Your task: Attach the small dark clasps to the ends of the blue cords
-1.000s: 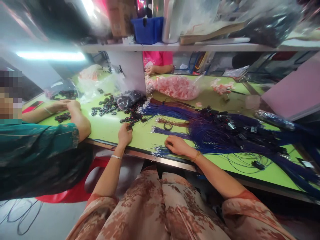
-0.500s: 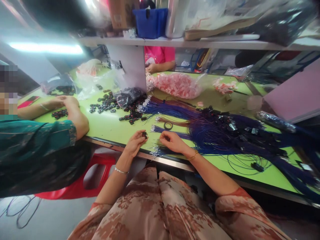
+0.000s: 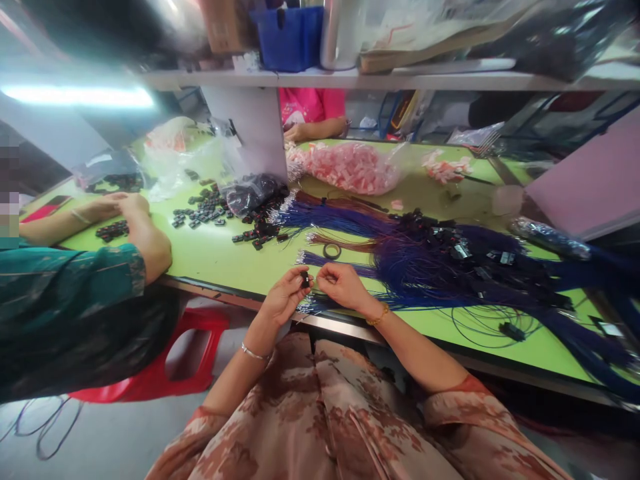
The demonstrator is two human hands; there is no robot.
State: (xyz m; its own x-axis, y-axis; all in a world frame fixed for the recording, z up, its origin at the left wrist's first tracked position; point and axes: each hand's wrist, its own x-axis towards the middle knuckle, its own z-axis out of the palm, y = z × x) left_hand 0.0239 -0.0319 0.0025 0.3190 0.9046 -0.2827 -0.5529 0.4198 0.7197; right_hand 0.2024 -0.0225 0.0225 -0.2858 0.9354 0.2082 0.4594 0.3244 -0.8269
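My left hand (image 3: 281, 298) is closed, with a small black plastic connector housing (image 3: 305, 279) pinched between thumb and fingertips. Facing it from the right, my right hand (image 3: 344, 285) pinches what looks like a thin wire, its tip pointing at the housing. The fingertips of both hands are close together above the table's near edge. Dark blue wires (image 3: 350, 265) with silvery terminal ends lie behind and under the right hand. Beyond my left hand, loose black housings (image 3: 257, 235) lie scattered. A black ring (image 3: 332, 258) rests by the wire ends.
A large heap of wires with black connectors (image 3: 460, 250) covers the right side. A bag of pink parts (image 3: 350, 170) lies behind. To my left, a co-worker's arms (image 3: 150, 240) rest on the green table (image 3: 210, 263). A shelf (image 3: 350, 80) with a blue bin (image 3: 290, 40) spans above.
My left hand has picked up a black housing from the pile and brought it right and nearer, up to my right hand. The right hand has lifted slightly from the wires, pinching.
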